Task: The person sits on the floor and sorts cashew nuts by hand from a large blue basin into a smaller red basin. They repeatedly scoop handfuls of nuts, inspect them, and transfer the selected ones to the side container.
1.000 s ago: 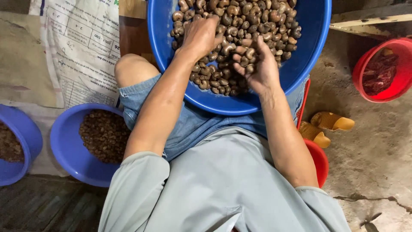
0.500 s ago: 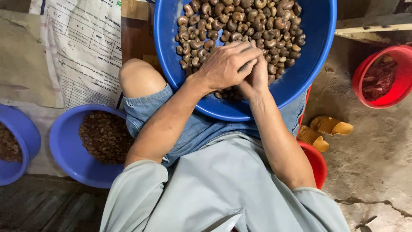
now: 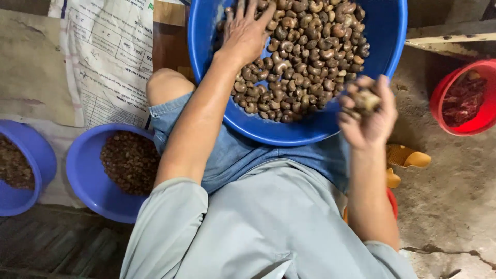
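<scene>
Large blue basin (image 3: 385,46) on the person's lap, far rim cut off by the frame, part-filled with brown nuts (image 3: 305,57). Left hand (image 3: 247,31): fingers spread, flat on the nuts at the basin's left side. Right hand (image 3: 368,112): curled around a few nuts, raised just outside the near right rim. Half a second ago both hands met inside the basin; now apart. Smaller blue bowl (image 3: 85,170) left; red bowl (image 3: 478,70) right, with bare floor between.
</scene>
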